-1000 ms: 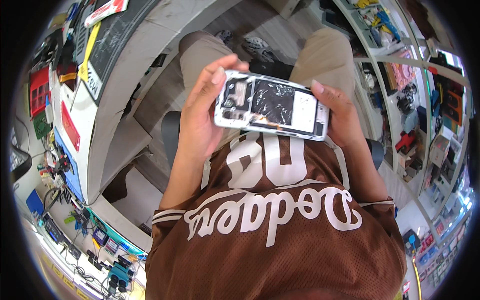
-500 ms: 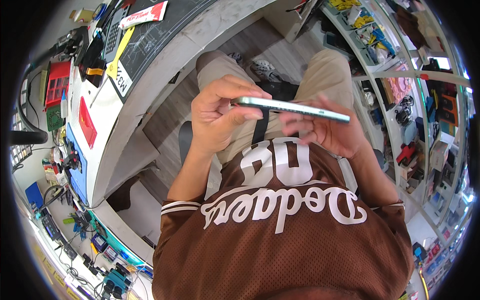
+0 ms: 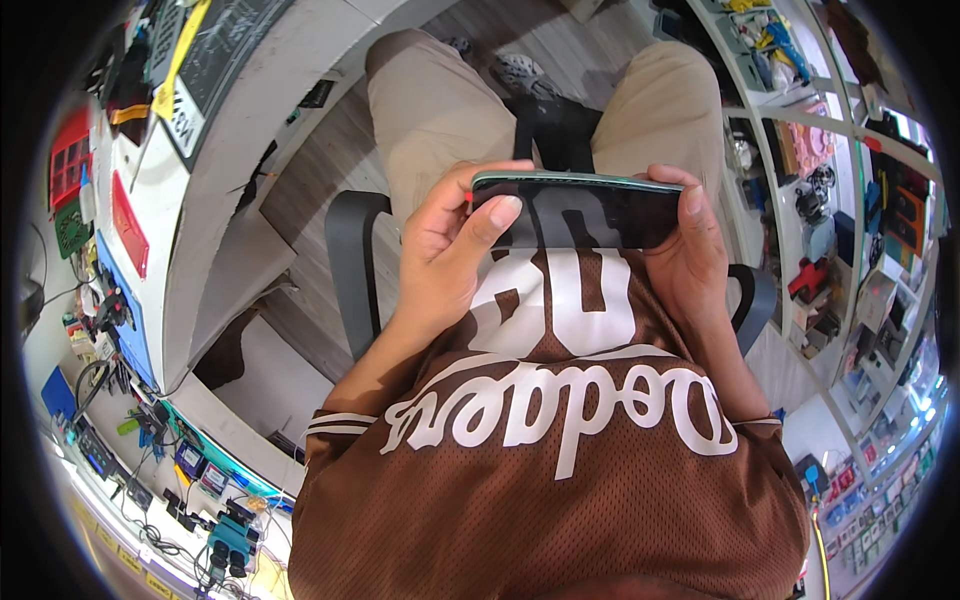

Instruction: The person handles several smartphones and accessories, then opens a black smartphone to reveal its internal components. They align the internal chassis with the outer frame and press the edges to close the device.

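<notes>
A smartphone (image 3: 590, 208) with a dark, glossy screen and a greenish edge is held sideways above my lap. Its screen faces me and mirrors the white shapes on my brown shirt. My left hand (image 3: 452, 235) grips the left end, thumb on the screen and fingers behind. At the other end my right hand (image 3: 692, 228) is closed on the phone, with the thumb along its short edge. The fingers behind the phone are mostly hidden.
To the left runs a white workbench (image 3: 225, 130) with a red tray (image 3: 131, 222), a blue mat (image 3: 122, 300) and a dark printed mat (image 3: 225, 60). A teal microscope (image 3: 232, 545) stands lower left. Shelves full of goods line the right. Chair armrests (image 3: 352, 260) flank me.
The phone has turned from edge-on and tilted to nearly level, with its screen toward me. My right hand, blurred and loose beside it before, now grips its right end.
</notes>
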The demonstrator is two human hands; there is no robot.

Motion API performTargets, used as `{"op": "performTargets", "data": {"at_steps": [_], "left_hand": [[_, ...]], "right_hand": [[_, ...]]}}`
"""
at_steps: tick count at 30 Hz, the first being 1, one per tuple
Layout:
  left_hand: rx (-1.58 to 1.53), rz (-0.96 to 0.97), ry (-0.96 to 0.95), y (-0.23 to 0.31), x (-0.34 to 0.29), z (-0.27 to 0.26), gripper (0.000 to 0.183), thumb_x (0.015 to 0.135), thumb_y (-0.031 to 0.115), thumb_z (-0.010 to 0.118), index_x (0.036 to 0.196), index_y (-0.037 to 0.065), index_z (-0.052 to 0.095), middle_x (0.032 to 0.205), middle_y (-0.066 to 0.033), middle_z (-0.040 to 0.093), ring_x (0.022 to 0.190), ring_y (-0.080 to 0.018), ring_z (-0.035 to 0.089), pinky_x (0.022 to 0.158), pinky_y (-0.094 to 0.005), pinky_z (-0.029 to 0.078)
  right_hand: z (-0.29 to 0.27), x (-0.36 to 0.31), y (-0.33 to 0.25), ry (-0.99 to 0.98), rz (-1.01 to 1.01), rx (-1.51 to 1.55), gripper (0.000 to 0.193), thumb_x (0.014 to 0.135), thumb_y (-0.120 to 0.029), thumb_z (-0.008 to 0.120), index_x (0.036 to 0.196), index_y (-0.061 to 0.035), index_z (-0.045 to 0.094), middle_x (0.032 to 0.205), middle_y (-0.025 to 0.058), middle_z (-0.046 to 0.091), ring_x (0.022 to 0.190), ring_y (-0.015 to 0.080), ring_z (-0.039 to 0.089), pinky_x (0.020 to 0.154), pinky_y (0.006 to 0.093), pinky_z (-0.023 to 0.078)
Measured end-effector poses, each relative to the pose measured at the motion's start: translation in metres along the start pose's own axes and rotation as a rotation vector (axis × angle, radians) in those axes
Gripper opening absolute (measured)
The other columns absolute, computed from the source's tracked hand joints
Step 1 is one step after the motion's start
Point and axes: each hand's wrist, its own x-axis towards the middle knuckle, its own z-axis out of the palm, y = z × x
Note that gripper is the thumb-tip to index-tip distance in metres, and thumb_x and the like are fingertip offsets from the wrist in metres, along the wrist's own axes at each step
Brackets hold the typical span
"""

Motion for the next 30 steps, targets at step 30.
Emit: {"op": "performTargets", "data": {"at_steps": [30], "left_hand": [[0.361,0.41,-0.375,-0.008,0.014,-0.021,0.029,0.094,0.015,0.076,0.117,-0.002,0.07,0.11,-0.0182,0.07,0.094,-0.027,0.073,0.082,-0.0353,0.058]], "right_hand": [[-0.027,0.001,-0.012,-0.306,-0.292,-0.247,0.034,0.102,-0.023,0.064,0.127,0.0004,0.059,0.116,0.0287,0.066,0.108,0.0354,0.067,0.097,0.0464,0.054]]}}
